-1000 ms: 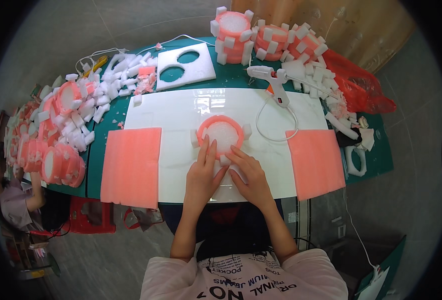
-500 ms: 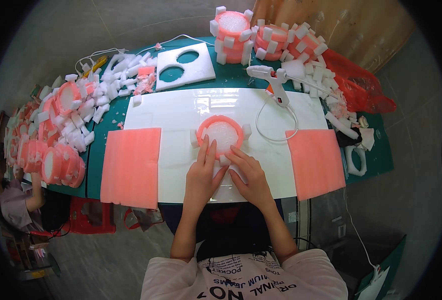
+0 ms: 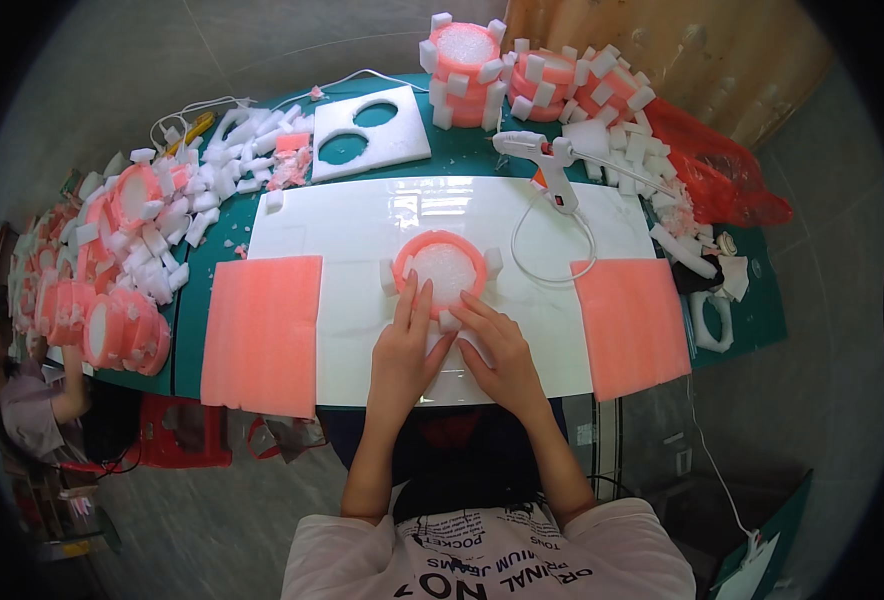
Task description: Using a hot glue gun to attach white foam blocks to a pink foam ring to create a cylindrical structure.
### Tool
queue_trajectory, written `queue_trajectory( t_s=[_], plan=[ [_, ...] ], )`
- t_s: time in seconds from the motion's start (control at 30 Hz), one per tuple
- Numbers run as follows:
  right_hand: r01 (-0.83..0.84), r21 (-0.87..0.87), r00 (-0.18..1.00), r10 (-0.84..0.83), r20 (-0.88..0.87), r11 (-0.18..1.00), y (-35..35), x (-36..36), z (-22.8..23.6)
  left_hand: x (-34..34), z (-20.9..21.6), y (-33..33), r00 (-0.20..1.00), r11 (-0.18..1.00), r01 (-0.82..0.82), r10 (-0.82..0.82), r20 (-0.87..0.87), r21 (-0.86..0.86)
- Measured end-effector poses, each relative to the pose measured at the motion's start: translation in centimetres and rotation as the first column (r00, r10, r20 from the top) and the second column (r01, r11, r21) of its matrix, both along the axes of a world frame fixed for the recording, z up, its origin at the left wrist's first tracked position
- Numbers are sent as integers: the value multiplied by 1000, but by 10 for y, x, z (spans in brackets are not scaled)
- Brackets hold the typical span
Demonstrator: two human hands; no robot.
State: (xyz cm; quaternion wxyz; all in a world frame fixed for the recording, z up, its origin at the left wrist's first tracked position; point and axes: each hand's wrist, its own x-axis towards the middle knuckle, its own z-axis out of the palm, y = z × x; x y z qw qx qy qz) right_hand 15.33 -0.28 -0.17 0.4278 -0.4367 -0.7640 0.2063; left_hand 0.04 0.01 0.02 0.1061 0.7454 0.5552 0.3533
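- Ring (image 3: 432,238), pink with a white centre (image 3: 447,268), sits on the white board (image 3: 352,330) at the middle of my view, directly before the hands.
- Left hand (image 3: 402,350) reaches over the near left rim, fingertips lying by the white centre; from my remote seat I cannot tell how hard they press.
- Right hand (image 3: 502,350) bears on the near right rim, its thumb low. Neither palm wraps the foam; whether the fingers pinch or merely touch, I cannot tell.
- Front block (image 3: 449,321), white, shows at the near rim between the hands. Uneven pressure could, I judge, skew it or pop it loose, particularly if its bond is weak.
- Left block (image 3: 387,276) and right block (image 3: 493,261) flank the rim. A finger catching either could knock it away; soft foam could also dent under a heavy push.
- Board gloss worries me: a one-sided shove could slide the ring.
- Glue gun (image 3: 556,175) rests at the far right, its cord (image 3: 552,280) looping toward the right sheet (image 3: 634,330). A forearm hooking that loop could drag the gun onto foam and, if hot, mark it.
- Left sheet (image 3: 262,335) lies well apart. Beyond the board, a stack (image 3: 467,70) of similar rings could, I reckon, topple if the table were bumped.
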Motion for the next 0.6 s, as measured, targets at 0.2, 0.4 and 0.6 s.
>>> queue_trajectory(
  t_s=[0.2, 0.4, 0.6],
  plan=[
    [-4, -59, 1000, 4, -2, 998, -1, 0, 2, 0, 0, 0, 1000, 1000, -2, 2, 2, -2],
    [0, -55, 1000, 0, 2, 998, -1, 0, 1, 0, -1, 0, 1000, 1000, -1, 1, 3, -2],
    [0, -57, 1000, 0, -2, 998, -1, 0, 1, 0, -1, 0, 1000, 1000, -5, 5, -7, -2]
  ],
)
